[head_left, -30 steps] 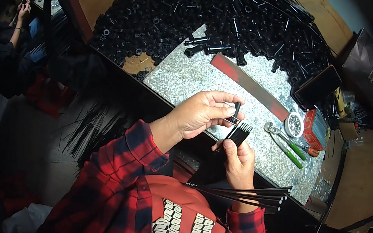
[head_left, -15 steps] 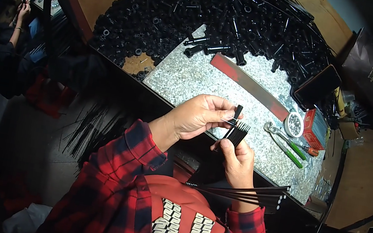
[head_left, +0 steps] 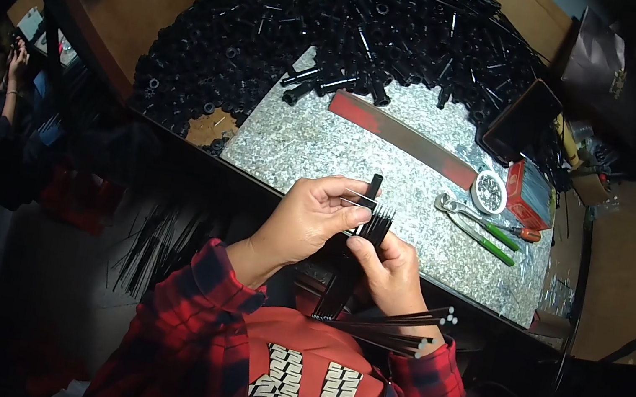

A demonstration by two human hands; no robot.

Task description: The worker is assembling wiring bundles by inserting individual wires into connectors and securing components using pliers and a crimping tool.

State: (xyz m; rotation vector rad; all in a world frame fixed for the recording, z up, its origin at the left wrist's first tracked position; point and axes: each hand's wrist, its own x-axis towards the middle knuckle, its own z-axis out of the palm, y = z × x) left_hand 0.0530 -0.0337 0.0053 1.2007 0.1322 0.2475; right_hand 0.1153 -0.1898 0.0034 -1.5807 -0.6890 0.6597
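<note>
1. While I watch from the head view, a red rectangular box (head_left: 529, 195) lies at the far right of the speckled grey slab (head_left: 319, 143), beside a round tin (head_left: 489, 191).
2. Glossy black tubes (head_left: 279, 30) heap beyond the slab; green-handled pliers (head_left: 477, 223) rest on it.
3. My left hand (head_left: 313, 219) pinches a short black tube (head_left: 373, 188) at the slab's near edge.
4. My right hand (head_left: 390, 272) is clenched around a bundle of thin black rods (head_left: 355, 266), tips just below that tube.
</note>
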